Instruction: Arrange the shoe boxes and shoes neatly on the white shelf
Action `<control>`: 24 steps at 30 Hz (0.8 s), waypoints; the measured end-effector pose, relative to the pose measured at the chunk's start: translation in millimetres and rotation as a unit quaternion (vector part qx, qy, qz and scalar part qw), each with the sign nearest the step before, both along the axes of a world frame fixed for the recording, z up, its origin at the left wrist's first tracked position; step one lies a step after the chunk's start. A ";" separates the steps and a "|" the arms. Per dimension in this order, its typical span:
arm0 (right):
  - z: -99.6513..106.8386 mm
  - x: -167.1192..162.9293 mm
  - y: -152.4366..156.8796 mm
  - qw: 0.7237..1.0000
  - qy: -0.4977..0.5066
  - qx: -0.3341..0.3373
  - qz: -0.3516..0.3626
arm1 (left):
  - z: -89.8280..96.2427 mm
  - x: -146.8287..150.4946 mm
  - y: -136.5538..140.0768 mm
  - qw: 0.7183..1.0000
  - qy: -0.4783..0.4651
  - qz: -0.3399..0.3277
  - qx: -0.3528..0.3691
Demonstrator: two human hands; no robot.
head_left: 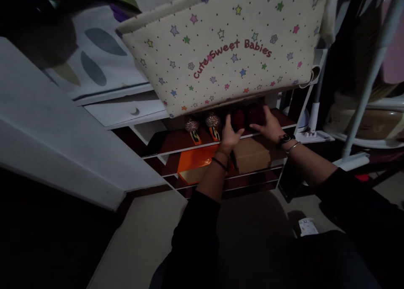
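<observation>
Both hands reach into a low white shoe rack (221, 144) w/ dark-red shelves, under a cream star-print fabric bin (227, 49). Left hand (232, 134) cups one dark-red glossy shoe (238, 118), fingers spread; right hand (268, 125) rests open on its mate (256, 113). Best done, by the look of it, w/ toes level, clear of the glitter-topped orange sandals (203, 129) alongside.

Top shelf (176, 144) of rack: glitter shoes (202, 128) at left, dark shoes (248, 115) at right under both hands. Shelf below: orange box (192, 165) left of cardboard box (255, 154). Above rack: star-print basket (227, 49). Left of rack: drawer (126, 110).
</observation>
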State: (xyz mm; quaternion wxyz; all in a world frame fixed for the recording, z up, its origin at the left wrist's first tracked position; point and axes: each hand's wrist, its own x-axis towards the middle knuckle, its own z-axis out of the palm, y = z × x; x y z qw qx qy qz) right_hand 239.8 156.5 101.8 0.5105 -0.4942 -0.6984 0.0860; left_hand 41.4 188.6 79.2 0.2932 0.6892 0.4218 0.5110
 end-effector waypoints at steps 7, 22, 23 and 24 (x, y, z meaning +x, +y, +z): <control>-9.2 -5.5 7.6 0.999 0.025 0.002 0.024 | 1.7 -2.0 -0.7 0.998 0.006 0.051 -0.036; -10.2 -2.7 2.1 0.999 0.030 -0.011 0.032 | 4.2 4.8 1.2 0.997 0.013 0.049 -0.051; -11.1 -2.9 2.3 0.999 0.031 -0.008 0.035 | 3.9 5.0 1.2 0.998 0.012 0.048 -0.050; -12.0 -3.2 2.2 0.999 0.031 -0.007 0.036 | 3.5 5.3 1.1 0.998 0.012 0.048 -0.049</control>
